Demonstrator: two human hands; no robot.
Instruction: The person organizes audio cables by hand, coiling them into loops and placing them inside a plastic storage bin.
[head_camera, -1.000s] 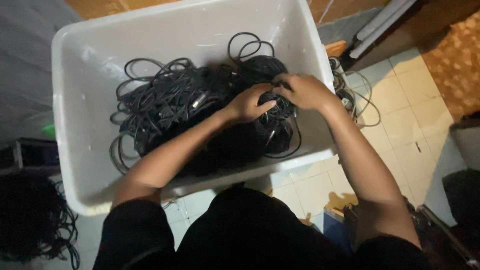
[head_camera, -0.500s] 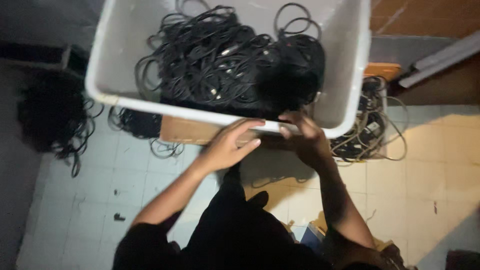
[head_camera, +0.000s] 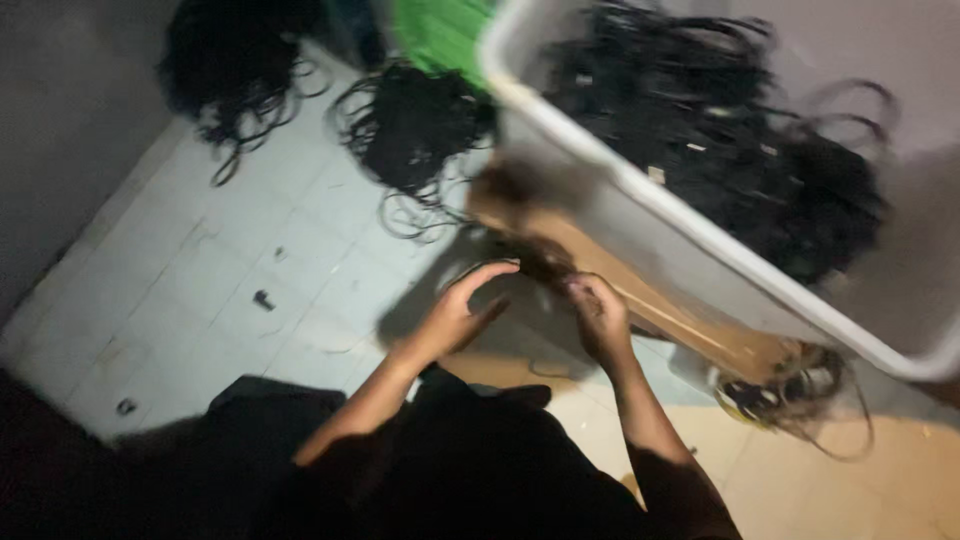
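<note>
— White plastic, that big rectangular tub (head_camera: 700, 235)? What's in it?

— Yes, a white plastic tub, tilted across the upper right of the view, heaped with tangled black cables (head_camera: 720, 140). It sits on a brown wooden board (head_camera: 640, 290) that juts out beneath its near rim.

— And the hands?

— Both are below the tub's rim, in front of the board. The left hand (head_camera: 455, 315) is curved, fingers arched over and thumb spread, open around a blurred dark strand (head_camera: 540, 262). The right hand (head_camera: 598, 318) has its fingers curled in together, pinching what looks like the same dark cable piece. The blur keeps me from telling how firmly either one grips.

— So where's that cable piece exactly?

— Between the two hands, just under the tub's edge, against the board's shadow. It's hard to make out more than a dark smear.

— Anything else on the floor?

— Pale floor tiles (head_camera: 250, 300), with two loose piles of black cable (head_camera: 415, 125) at the top, one near the grey wall. A green object (head_camera: 440, 30) lies beside the tub's corner. Another small coil of cable (head_camera: 790, 385) sits under the board's right end. The person's dark clothing (head_camera: 450, 470) fills the bottom.
</note>
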